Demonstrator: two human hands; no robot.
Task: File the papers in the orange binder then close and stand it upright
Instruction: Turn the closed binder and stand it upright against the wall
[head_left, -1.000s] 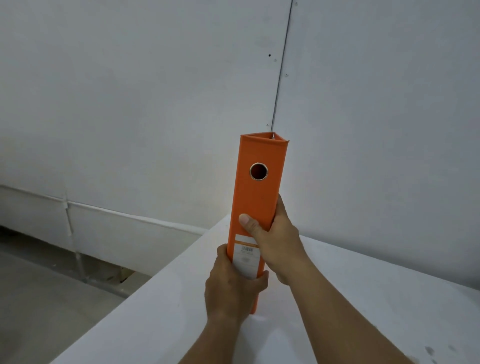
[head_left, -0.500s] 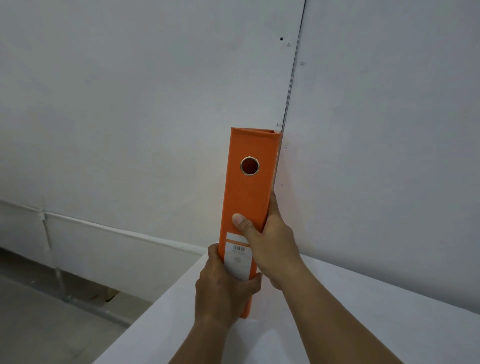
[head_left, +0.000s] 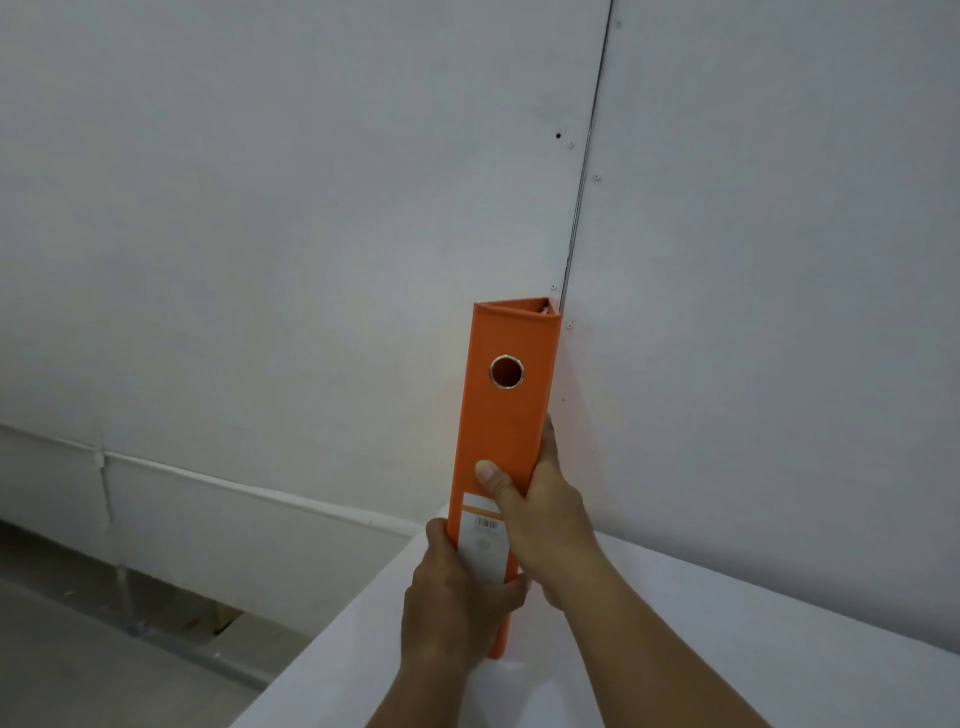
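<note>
The orange binder (head_left: 506, 415) stands upright and closed on the white table (head_left: 727, 649), its spine facing me with a round finger hole and a white label low down. A sliver of white paper shows at its top. My left hand (head_left: 457, 597) wraps around the lower spine from the left. My right hand (head_left: 540, 504) grips the binder's right side a little higher, with the thumb across the spine.
A white panelled wall (head_left: 260, 234) rises right behind the binder, with a vertical seam above it. The table's left edge (head_left: 332, 623) drops to a grey floor (head_left: 78, 649) at the lower left.
The binder has stayed upright in both hands on the table. The view has shifted, so the binder's top now shows from above and the binder sits slightly further right.
</note>
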